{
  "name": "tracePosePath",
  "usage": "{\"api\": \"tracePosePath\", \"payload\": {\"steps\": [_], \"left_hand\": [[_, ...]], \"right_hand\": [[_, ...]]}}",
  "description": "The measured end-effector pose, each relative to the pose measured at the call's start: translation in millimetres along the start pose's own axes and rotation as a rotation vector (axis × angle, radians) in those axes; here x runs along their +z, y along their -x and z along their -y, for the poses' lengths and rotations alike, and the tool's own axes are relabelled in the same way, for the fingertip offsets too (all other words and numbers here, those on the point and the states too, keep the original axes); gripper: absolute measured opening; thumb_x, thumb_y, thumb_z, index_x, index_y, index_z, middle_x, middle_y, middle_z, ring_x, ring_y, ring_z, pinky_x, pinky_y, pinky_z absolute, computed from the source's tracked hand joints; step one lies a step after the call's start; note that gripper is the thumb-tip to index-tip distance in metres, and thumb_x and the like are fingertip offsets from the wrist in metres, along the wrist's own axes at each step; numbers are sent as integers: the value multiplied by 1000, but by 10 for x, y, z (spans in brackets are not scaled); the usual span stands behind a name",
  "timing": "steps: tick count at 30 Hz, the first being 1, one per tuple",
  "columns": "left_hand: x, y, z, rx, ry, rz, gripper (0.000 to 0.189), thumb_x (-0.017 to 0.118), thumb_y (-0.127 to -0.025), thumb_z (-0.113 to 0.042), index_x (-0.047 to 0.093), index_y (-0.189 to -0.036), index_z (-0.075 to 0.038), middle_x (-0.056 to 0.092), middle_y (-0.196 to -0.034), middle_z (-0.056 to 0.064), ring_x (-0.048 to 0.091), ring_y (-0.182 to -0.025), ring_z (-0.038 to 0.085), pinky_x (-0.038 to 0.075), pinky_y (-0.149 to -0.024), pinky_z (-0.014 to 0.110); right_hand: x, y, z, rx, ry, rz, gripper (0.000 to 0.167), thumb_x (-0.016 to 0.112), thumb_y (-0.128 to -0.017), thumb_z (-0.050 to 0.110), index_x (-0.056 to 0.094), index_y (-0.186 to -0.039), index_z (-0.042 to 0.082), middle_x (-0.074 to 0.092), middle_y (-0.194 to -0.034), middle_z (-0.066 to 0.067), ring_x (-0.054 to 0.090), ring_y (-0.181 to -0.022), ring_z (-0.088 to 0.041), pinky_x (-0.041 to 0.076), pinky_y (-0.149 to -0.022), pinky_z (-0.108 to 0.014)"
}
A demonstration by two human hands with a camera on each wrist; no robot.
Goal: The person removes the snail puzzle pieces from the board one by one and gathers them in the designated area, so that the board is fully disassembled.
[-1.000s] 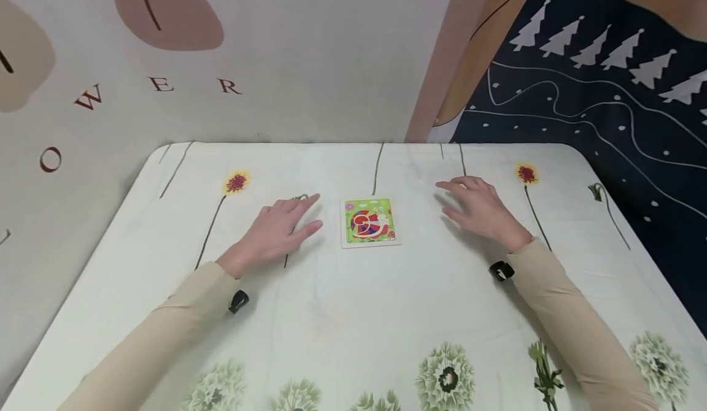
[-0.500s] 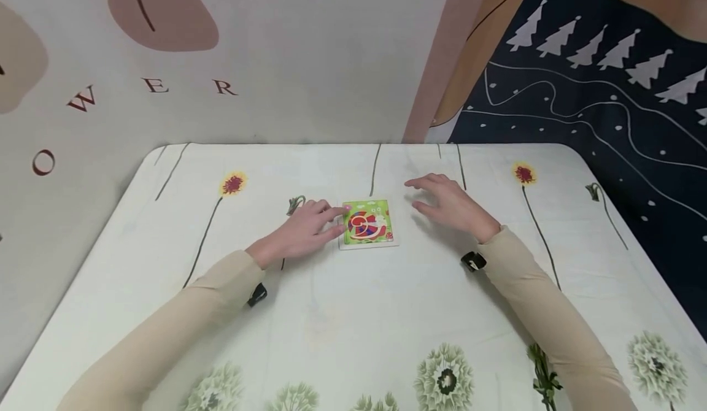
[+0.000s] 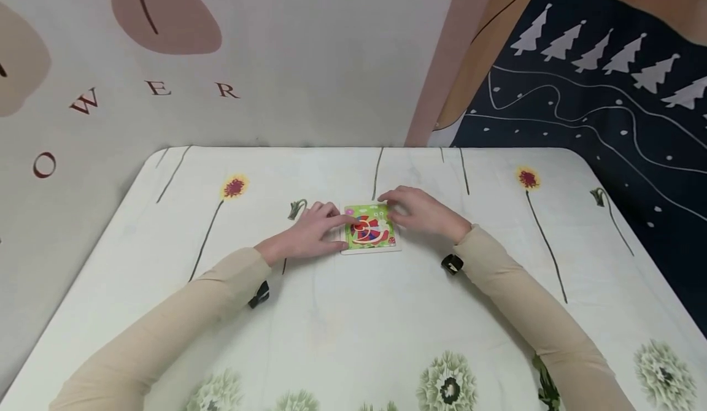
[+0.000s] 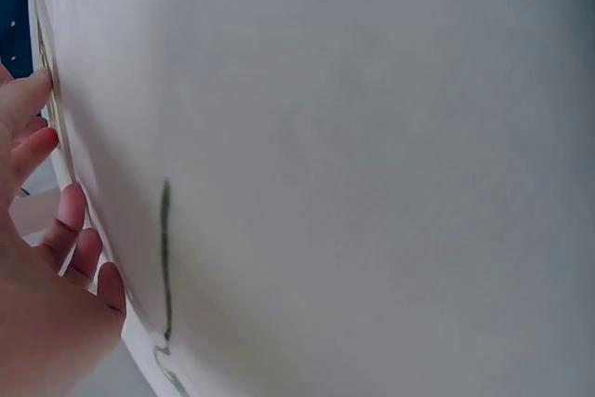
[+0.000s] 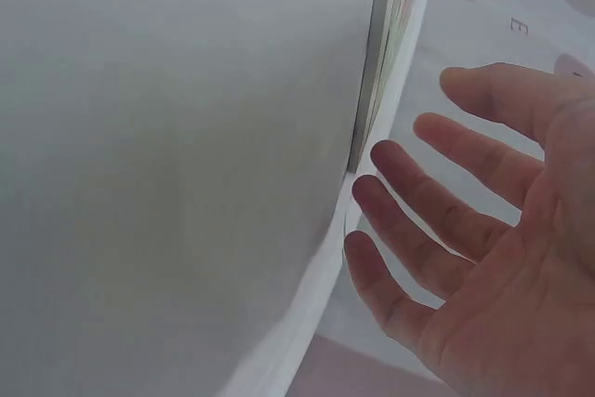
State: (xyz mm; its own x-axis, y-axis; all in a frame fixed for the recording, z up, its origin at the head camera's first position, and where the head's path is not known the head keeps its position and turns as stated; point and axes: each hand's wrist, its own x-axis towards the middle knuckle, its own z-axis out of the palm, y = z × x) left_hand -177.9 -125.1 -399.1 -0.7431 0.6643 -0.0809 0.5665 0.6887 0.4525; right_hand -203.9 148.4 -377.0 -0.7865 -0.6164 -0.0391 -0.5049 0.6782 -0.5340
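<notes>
A small square puzzle board [image 3: 375,237] with a colourful snail picture on a green ground lies flat in the head view. My left hand [image 3: 309,233] reaches over its left side. The index finger is stretched onto the picture and the thumb is at the lower left corner. At the upper right corner my right hand [image 3: 422,213] hovers with its fingertips right by the edge. The right wrist view shows this hand [image 5: 502,220] with fingers apart and relaxed, holding nothing, below the edge-on board [image 5: 370,81]. In the left wrist view the left hand [image 4: 56,295] has loosely bent fingers.
A white cloth [image 3: 353,319] printed with flowers and stems covers the table. Behind it rises a pale wall hanging [image 3: 309,61] with letters, and a dark one [image 3: 580,104] with white trees stands at the right.
My left hand has moved right onto the puzzle board's left side. My right hand has come left and nearer, up to the board's upper right corner. The board lies in the same place.
</notes>
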Motion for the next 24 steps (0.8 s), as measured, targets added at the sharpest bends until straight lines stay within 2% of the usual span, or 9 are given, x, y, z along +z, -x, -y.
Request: {"api": "tracePosePath", "payload": {"steps": [9,18,24], "left_hand": [[20,-10,7,-1,30,15,53,68,-91,-34,57,-142,-22,53,-119,11,41,-104,24,30,-83,35],[38,-37,23,62,-17,-16,51,68,-93,-31,58,-141,-22,53,-119,15,42,-104,24,33,-85,36],[37,-29,13,76,-20,-23,50,67,-94,-31,57,-142,-22,51,-120,14,41,-106,25,32,-85,36]], "right_hand": [[46,-189,108,-15,-7,81,36,62,-96,13,62,-131,3,67,-118,-13,63,-107,-25,52,-94,-40],[43,-349,136,-56,-13,119,32,60,-98,10,64,-129,4,65,-125,-12,63,-110,-24,52,-95,-38],[81,-431,143,-57,-48,137,28,60,-98,10,66,-125,5,66,-119,-11,63,-104,-22,52,-92,-36]]}}
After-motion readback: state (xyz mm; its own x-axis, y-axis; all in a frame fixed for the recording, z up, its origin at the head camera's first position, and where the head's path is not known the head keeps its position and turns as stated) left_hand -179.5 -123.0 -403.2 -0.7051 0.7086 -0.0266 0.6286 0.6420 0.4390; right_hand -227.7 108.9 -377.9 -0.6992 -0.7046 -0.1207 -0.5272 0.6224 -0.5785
